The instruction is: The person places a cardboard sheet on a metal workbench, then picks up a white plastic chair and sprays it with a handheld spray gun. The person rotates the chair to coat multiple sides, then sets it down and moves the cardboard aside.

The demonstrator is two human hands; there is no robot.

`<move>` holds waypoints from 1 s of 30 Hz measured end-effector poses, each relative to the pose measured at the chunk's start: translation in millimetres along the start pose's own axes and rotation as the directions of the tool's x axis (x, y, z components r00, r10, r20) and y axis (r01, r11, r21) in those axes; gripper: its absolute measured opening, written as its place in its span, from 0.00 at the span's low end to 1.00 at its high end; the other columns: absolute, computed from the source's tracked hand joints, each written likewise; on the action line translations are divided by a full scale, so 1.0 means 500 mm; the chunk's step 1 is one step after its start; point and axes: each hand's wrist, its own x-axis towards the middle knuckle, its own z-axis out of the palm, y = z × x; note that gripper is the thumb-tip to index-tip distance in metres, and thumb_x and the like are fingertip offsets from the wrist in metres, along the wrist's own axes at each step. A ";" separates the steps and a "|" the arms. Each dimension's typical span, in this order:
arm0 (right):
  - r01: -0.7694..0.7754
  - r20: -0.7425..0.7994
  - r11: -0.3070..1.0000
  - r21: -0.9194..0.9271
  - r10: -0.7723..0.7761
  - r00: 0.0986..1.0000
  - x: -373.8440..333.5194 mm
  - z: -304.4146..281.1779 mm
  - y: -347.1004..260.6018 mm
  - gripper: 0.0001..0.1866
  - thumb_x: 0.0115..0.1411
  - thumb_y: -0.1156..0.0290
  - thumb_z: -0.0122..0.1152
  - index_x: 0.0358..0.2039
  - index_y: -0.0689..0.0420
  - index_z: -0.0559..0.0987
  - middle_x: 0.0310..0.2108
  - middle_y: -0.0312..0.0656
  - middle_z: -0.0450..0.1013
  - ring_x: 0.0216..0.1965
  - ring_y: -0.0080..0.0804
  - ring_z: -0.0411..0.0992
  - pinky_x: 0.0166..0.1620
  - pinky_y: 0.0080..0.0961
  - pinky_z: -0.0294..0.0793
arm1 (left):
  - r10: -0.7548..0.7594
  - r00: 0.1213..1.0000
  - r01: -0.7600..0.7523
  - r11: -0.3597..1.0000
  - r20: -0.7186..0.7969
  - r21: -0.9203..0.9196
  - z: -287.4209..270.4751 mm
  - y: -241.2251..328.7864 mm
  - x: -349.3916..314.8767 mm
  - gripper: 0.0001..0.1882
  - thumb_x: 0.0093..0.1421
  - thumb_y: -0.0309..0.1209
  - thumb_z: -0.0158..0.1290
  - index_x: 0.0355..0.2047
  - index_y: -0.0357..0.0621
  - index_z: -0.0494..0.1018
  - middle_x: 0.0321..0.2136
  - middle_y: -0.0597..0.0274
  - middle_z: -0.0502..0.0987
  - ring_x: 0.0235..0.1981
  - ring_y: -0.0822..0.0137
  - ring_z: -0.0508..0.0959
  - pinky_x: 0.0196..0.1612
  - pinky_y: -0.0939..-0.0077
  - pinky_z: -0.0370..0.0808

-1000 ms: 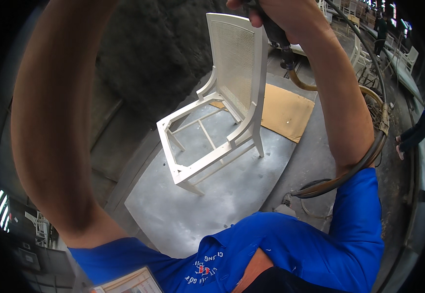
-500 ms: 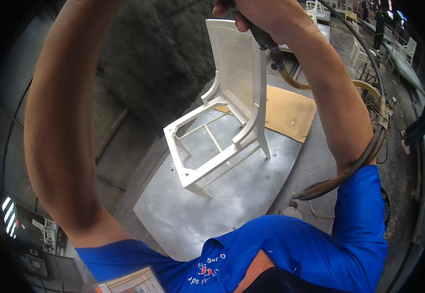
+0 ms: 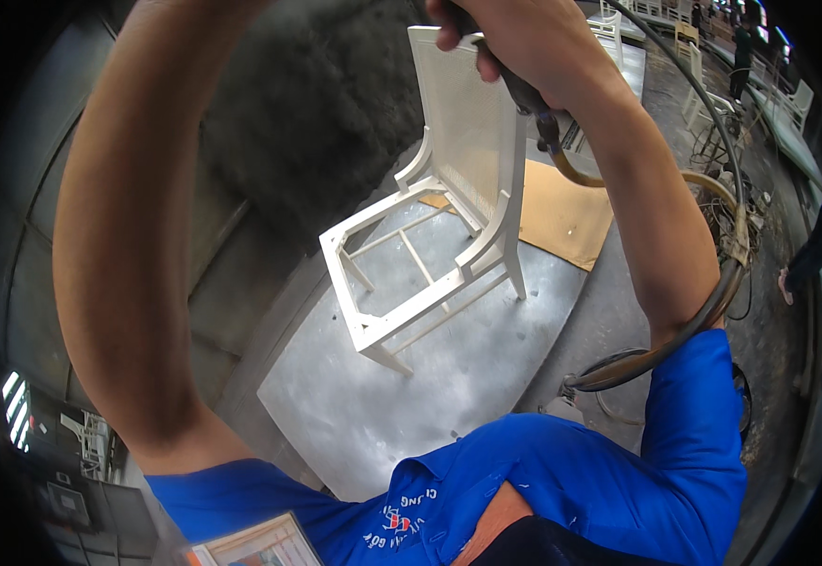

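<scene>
A white chair frame with an open seat and a woven back panel stands on a grey metal platform. Above the top of the backrest, my right hand is wrapped around the dark handle of a spray gun. A yellowish hose runs from the bottom of that handle. The gun's front end is out of the picture. My left forearm rises along the left side, and its hand lies beyond the upper edge.
A cardboard sheet lies behind the chair. Thick dark hoses loop around my right upper arm. A dark, stained wall stands at the back left. Other white chairs and a person in blue are on the right.
My right hand and the spray gun have moved slightly right and down. The chair appears a little higher in the view, and my left forearm has shifted slightly right.
</scene>
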 end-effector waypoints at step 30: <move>-0.209 0.254 0.976 0.068 0.185 0.949 -0.346 0.503 0.528 0.27 0.66 0.67 0.62 0.66 0.51 0.73 0.60 0.54 0.74 0.60 0.52 0.74 0.61 0.38 0.73 | 0.027 -0.671 0.115 -0.983 0.741 0.140 0.856 1.259 -1.046 0.14 0.69 0.41 0.56 0.44 0.45 0.80 0.28 0.67 0.80 0.24 0.71 0.75 0.24 0.72 0.70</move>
